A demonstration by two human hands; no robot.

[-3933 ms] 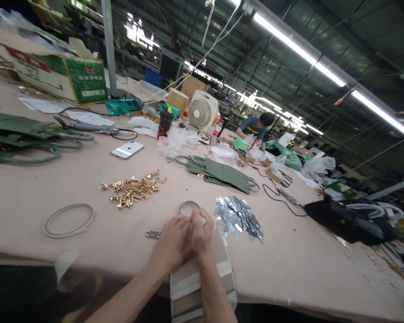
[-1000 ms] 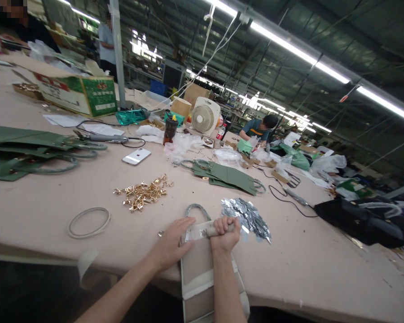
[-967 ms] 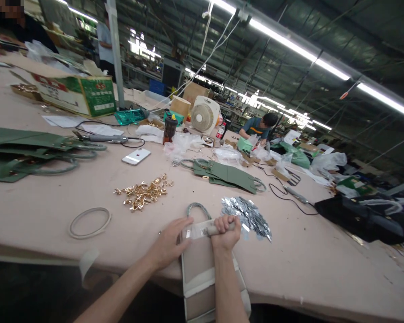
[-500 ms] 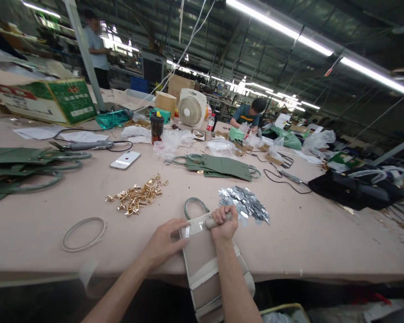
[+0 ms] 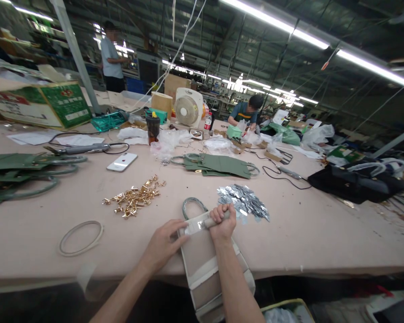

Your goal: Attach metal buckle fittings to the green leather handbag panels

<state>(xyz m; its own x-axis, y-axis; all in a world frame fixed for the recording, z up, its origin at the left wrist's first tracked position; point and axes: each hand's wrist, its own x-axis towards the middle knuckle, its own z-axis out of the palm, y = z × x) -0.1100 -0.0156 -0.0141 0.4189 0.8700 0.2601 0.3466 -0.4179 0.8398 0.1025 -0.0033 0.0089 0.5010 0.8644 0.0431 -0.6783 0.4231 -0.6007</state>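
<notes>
An unfinished handbag (image 5: pixel 202 253), beige inside with pale edging, lies over the table's front edge. Its green looped handle (image 5: pixel 192 204) points away from me. My left hand (image 5: pixel 164 244) holds the bag's upper left edge, thumb and fingertips beside a pale strip with small shiny metal pieces. My right hand (image 5: pixel 223 224) is wrapped round a tool with a thick pale handle (image 5: pixel 209 221). The tool's end is over a metal piece on the strip; its exact tip is too small to make out. Beyond the bag lie a heap of thin silver metal plates (image 5: pixel 244 202) and loose gold fittings (image 5: pixel 136 197).
Green bag pieces (image 5: pixel 222 165) lie mid-table, with more green bags (image 5: pixel 16 168) at left. A white phone (image 5: pixel 122 162), a ring of tape (image 5: pixel 81 237), a fan (image 5: pixel 188 107) and a black bag (image 5: pixel 357 181) are also here. Two people are farther back.
My view has shifted slightly, so the table's things sit a little farther left. Both hands keep their places on the bag and tool. The standing person at the back left has moved right.
</notes>
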